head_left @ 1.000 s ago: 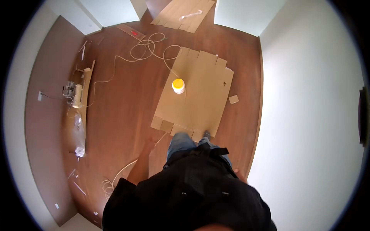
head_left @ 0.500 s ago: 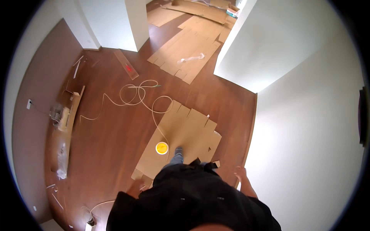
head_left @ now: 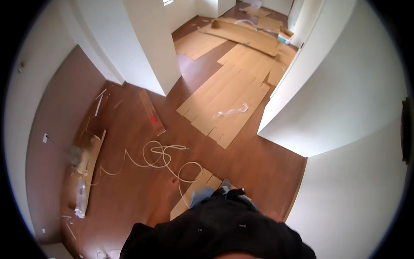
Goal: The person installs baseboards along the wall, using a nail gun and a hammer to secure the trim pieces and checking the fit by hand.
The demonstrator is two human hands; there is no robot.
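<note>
My left hand, smeared by motion, swings low over the wooden floor beside a looped cream hose; its fingers cannot be made out. My right hand is mostly hidden behind my dark-clad body. My sock-covered foot is on a cardboard sheet, over which the hose runs. The yellow-lidded bucket seen earlier is hidden now. Ahead, another cardboard sheet carries a crumpled clear plastic strip.
A blurred machine and plastic bag line the left wall. A narrow board with a red item lies near a white wall corner. A long open carton and small box lie beyond. A white wall is right.
My view has tilted up and moved forward toward the opening, revealing more cardboard beyond. The bucket has gone out of sight beneath me; my legs and arms have shifted as in a step.
</note>
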